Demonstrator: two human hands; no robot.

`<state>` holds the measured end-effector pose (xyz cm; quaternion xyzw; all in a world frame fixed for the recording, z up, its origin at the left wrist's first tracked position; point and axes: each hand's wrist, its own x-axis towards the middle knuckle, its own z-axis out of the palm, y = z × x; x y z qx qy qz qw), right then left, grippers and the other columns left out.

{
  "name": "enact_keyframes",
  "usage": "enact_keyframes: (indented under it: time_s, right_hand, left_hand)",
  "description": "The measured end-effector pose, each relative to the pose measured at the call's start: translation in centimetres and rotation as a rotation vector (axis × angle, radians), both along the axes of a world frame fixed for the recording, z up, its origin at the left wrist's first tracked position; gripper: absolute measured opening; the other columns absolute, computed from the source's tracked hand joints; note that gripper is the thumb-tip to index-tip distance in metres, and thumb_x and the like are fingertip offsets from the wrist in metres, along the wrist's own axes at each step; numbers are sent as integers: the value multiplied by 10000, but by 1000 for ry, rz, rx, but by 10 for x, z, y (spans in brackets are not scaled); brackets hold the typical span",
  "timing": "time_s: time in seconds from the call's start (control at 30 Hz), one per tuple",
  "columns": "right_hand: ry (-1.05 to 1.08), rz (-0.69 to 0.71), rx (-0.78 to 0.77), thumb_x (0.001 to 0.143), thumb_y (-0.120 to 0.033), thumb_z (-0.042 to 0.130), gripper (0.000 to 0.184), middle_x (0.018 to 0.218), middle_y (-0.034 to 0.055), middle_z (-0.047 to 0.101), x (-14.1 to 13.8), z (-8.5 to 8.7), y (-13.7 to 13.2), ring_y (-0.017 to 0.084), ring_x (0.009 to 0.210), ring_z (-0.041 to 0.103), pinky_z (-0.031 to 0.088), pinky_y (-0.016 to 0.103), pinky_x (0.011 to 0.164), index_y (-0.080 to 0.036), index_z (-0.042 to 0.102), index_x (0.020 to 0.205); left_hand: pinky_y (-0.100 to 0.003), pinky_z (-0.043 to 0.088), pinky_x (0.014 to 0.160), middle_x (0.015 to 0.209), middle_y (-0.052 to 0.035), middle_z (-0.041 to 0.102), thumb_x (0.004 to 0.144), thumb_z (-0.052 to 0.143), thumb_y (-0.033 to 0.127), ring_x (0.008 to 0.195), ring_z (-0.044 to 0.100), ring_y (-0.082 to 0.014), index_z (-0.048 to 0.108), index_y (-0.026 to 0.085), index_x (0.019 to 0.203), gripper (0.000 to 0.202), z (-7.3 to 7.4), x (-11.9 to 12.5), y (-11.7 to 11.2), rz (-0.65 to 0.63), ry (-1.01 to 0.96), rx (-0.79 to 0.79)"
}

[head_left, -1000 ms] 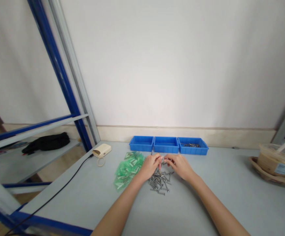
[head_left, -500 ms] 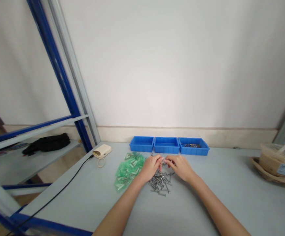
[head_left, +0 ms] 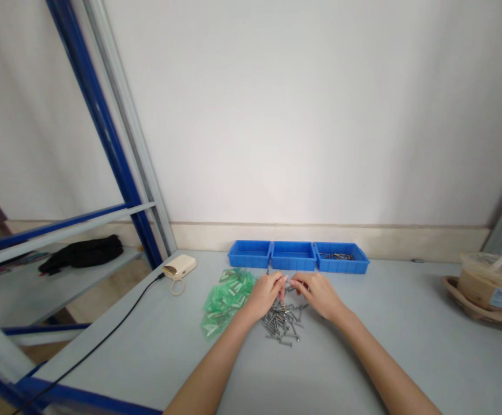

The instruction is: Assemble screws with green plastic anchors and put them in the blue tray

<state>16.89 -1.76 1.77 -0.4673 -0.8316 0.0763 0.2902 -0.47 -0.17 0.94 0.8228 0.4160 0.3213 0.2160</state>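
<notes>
My left hand [head_left: 268, 294] is closed in a pinch above the far part of a loose pile of metal screws [head_left: 282, 323]. My right hand [head_left: 315, 293] faces it, fingertips also pinched and close to the left ones. Whatever the fingers hold is too small to make out. Left of the pile, partly behind my left wrist, lies a heap of green plastic packets [head_left: 229, 300] with pale pieces inside. Behind my hands stand three blue bins in a row. The right bin [head_left: 341, 265] holds some small metal parts; the left bin [head_left: 249, 262] and middle bin [head_left: 294, 264] show bare floors.
A cream-coloured device [head_left: 180, 266] with a black cable [head_left: 104, 337] sits on the left of the grey table [head_left: 406, 346]. At the right edge a lidded drink cup [head_left: 490, 282] stands in a cardboard holder. Behind the table rises a white wall; a blue frame borders the left.
</notes>
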Motion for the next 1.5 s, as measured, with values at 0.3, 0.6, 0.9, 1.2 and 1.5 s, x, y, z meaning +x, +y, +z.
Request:
enact_keyframes:
  time_s: [0.3, 0.6, 0.9, 1.2, 1.5]
  right_hand:
    - [58, 26, -46, 883, -439, 361, 326, 749, 5, 656, 0, 0, 0, 144, 664, 579, 344, 224, 612, -223, 598, 944]
    - [12, -61, 2, 912, -396, 281, 440, 633, 8, 634, 4, 0, 6, 142, 597, 562, 304, 227, 555, -205, 614, 699]
    - [-166, -550, 216, 892, -376, 345, 348, 860, 68, 658, 78, 18, 62, 206, 825, 558, 326, 299, 676, -210, 642, 819]
    - [-207, -309, 306, 897, -307, 359, 249, 1040, 41, 600, 51, -8, 26, 203, 967, 491, 282, 376, 829, -263, 586, 989]
    - [-288, -79, 250, 884, -235, 431, 192, 825, 38, 659, 3, -15, -7, 182, 817, 550, 260, 350, 830, -228, 621, 903]
  left_hand:
    - [-215, 390, 651, 577, 16, 597, 911, 300, 366, 600, 557, -128, 553, 166, 692, 390, 0, -1, -1, -6, 18, 18]
    - [-232, 381, 681, 600, 3, 611, 921, 290, 376, 634, 571, -142, 579, 169, 696, 420, -1, -1, 3, 65, 97, 57]
    - [-326, 330, 787, 979, -46, 552, 840, 513, 321, 963, 473, -212, 542, 182, 888, 149, -9, -7, 4, 182, 511, 227]
    - [-350, 314, 778, 902, -79, 562, 892, 408, 210, 909, 478, -225, 546, 137, 827, 169, -10, -4, 3, 154, 583, 291]
    - [-298, 342, 802, 870, -13, 614, 880, 411, 209, 852, 518, -171, 556, 183, 854, 149, 0, 6, -6, 35, 262, 129]
